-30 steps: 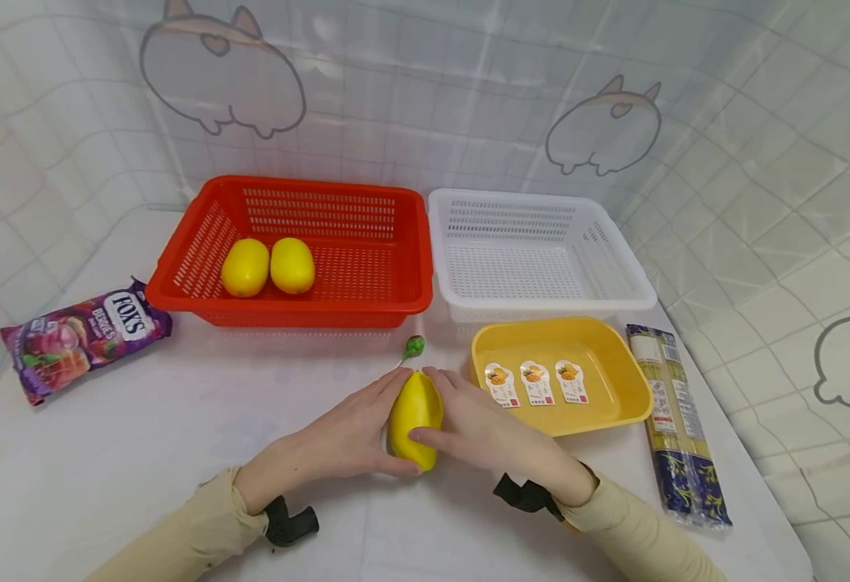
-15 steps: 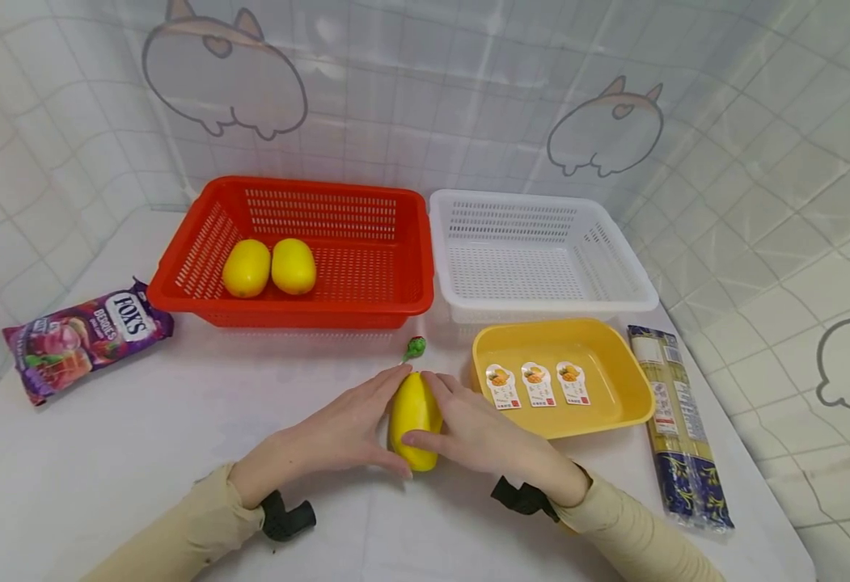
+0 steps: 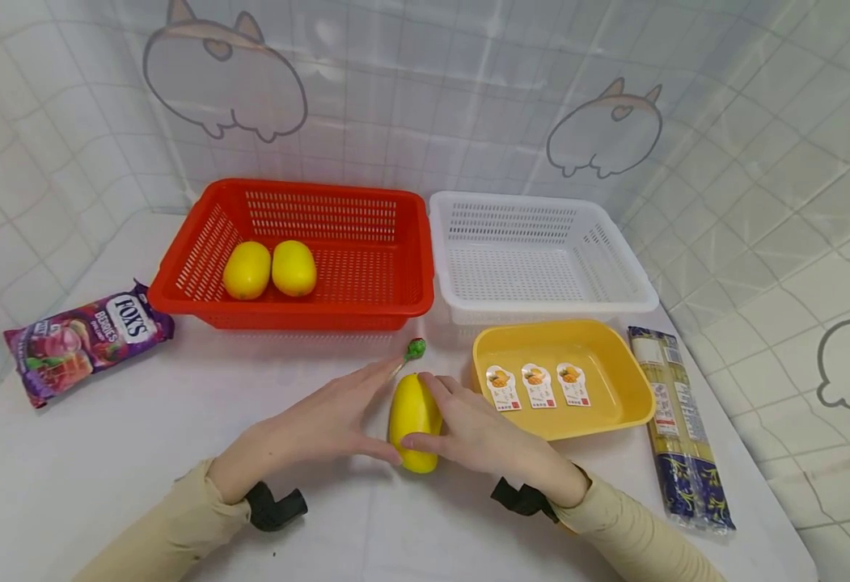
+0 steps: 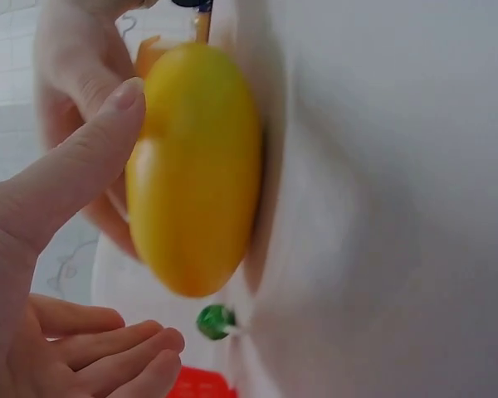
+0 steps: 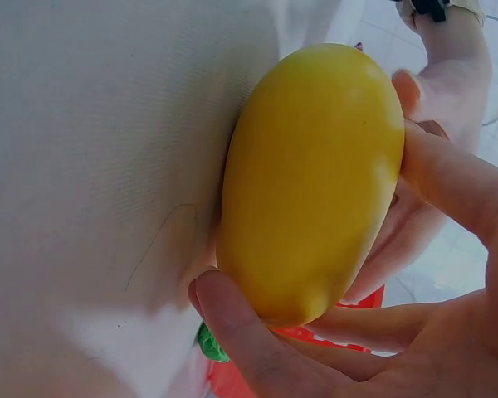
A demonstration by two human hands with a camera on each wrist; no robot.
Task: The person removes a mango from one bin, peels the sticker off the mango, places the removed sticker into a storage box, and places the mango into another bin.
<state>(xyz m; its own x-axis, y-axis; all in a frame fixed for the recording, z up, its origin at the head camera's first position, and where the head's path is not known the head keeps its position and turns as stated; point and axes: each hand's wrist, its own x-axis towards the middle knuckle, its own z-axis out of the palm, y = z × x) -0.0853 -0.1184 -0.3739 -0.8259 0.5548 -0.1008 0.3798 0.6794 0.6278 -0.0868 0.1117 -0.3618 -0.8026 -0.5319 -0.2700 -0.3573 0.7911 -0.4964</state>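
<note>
A long, smooth yellow fruit [image 3: 415, 424] lies on the white table in front of me, its far end pointing toward the baskets. My right hand [image 3: 483, 428] grips it from the right, thumb across the top and fingers along the far side. On the other side, my left hand [image 3: 315, 424] has its fingers spread and straight, with a gap between palm and fruit. The left thumb [image 4: 108, 124] overlaps the fruit in the left wrist view. Just beyond the left fingertips lies a lollipop in a green wrapper [image 3: 416, 349].
At the back left, a red basket [image 3: 308, 309] holds two yellow fruits [image 3: 270, 269]. Beside it stands a white basket [image 3: 551, 307]. A yellow tray [image 3: 606, 424] with three stickers is nearer right, by a pack of noodles [image 3: 679, 436]. A purple candy bag [image 3: 90, 339] lies far left.
My left hand has let go of the yellow fruit and drawn back to the left, its fingers opening away. The right hand has stayed in place on the fruit.
</note>
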